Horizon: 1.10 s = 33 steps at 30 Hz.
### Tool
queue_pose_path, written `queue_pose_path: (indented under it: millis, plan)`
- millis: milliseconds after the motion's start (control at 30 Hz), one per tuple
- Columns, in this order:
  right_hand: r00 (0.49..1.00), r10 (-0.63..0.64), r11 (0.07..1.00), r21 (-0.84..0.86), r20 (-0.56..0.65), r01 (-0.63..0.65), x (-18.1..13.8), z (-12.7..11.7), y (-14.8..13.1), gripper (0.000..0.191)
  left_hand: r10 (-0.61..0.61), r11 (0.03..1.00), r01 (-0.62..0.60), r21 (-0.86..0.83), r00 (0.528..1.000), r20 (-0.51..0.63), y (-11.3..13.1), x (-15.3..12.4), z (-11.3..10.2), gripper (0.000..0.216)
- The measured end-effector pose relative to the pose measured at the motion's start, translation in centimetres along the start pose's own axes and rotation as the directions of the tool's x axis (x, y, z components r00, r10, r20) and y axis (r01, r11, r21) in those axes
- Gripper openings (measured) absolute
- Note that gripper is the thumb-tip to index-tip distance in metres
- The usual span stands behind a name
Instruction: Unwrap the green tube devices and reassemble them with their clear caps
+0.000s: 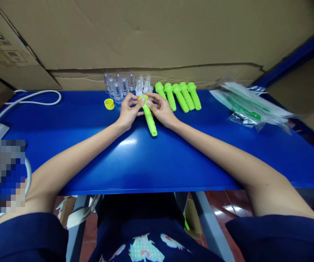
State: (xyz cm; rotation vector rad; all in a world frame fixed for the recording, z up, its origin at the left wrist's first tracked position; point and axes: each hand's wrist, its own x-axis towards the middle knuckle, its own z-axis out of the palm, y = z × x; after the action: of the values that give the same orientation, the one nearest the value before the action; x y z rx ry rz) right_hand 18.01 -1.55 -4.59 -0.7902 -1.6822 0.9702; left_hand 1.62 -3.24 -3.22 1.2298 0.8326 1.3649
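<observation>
White cable (34,97): it loops across the far left of the blue bench (135,163), well apart from the work; a dragged elbow could catch it, though neither arm is near.
Yellow cap (109,104): it sits alone on the bench, just left of the left hand; a sideways flick of that wrist could send it rolling off.
Clear caps (118,87): a cluster stands upright just behind the fingers, close enough that a small jerk forward could topple several like skittles.
Left hand (128,111): its fingertips pinch narrowly at the top end of the green tube; whether it also holds a small part I cannot tell.
Green tube (148,116): it lies slanted between both hands, far end lifted in the fingers, near end resting on the bench; a slip in the pinch could let it roll toward the front edge.
Right hand (161,109): its fingers are curled close about the same top end, steadying it; pressing off-centre could skew whatever is being seated there.
Green tubes in a row (179,95): five lie side by side just right of the right hand; its knuckles could nudge the nearest.
Plastic bags (250,105): heaped at the far right, slippery, near the bench edge.
</observation>
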Motion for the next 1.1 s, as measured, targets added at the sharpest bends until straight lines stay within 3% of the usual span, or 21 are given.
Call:
queue_pose_path:
  millis: [633, 833, 1100]
  plan:
    - [0.997, -0.075, 0.997, -0.034, -0.025, 0.074, -0.1, -0.2, -0.5, 0.060, 0.022, 0.999, -0.021, -0.028, 1.000, 0.019, -0.1, -0.1, -0.1, 0.055]
    - [0.998, -0.039, 0.999, -0.003, -0.044, 0.039, -0.1, 0.1, -0.7, 0.061, 0.026, 0.999, -0.026, -0.027, 1.000, 0.014, -0.3, 0.0, -0.2, 0.060]
    - [0.995, 0.016, 1.000, -0.024, -0.098, -0.018, -0.3, 0.5, -1.2, 0.061, -0.001, 1.000, 0.001, -0.001, 1.000, -0.022, -0.2, 0.0, 0.1, 0.052]
